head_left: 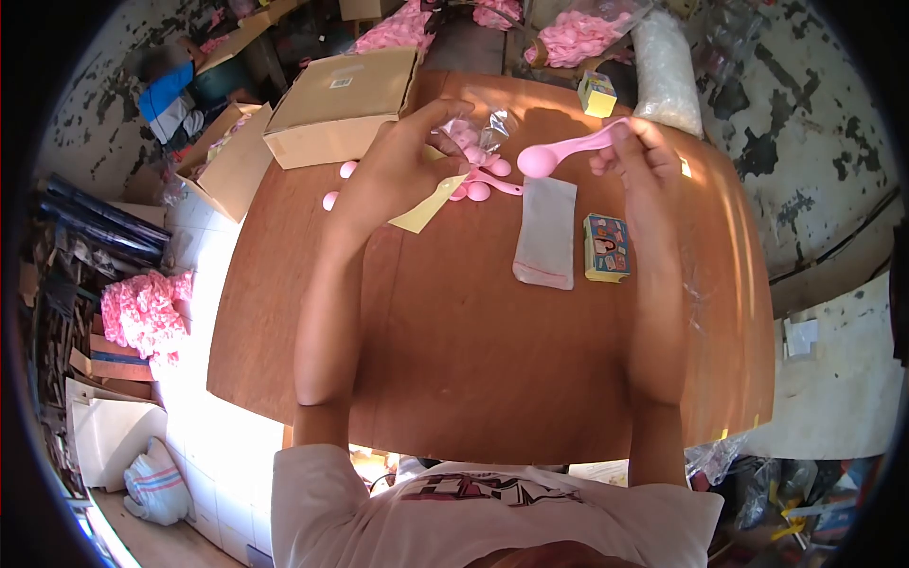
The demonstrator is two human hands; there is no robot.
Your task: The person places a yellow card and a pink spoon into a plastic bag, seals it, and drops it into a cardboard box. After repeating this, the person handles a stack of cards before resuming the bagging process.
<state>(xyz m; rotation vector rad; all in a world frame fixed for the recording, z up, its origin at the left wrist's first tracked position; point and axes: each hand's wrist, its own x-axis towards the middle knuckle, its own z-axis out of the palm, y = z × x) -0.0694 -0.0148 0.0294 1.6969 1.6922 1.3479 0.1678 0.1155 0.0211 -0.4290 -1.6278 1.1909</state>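
My right hand (636,161) is closed on the handle of a pink measuring spoon (540,161), holding it level with the bowl pointing left. In my left hand (402,163) a pale yellow slip of paper (428,207) is pinched, its end hanging below the fingers. Past that hand lies a small heap of pink spoons (479,189), partly hidden by it. Below the raised spoon a flat greyish plastic pouch (546,235) rests on the table. A stack of small printed cards (606,248) sits beside the pouch, near my right wrist.
The brown wooden table (473,369) carries a closed cardboard box (341,99) at back left. A small yellow box (597,95) and a tall clear bag (667,76) stand at the back right. Beyond the left corner a person (170,99) sits by an open carton (227,161).
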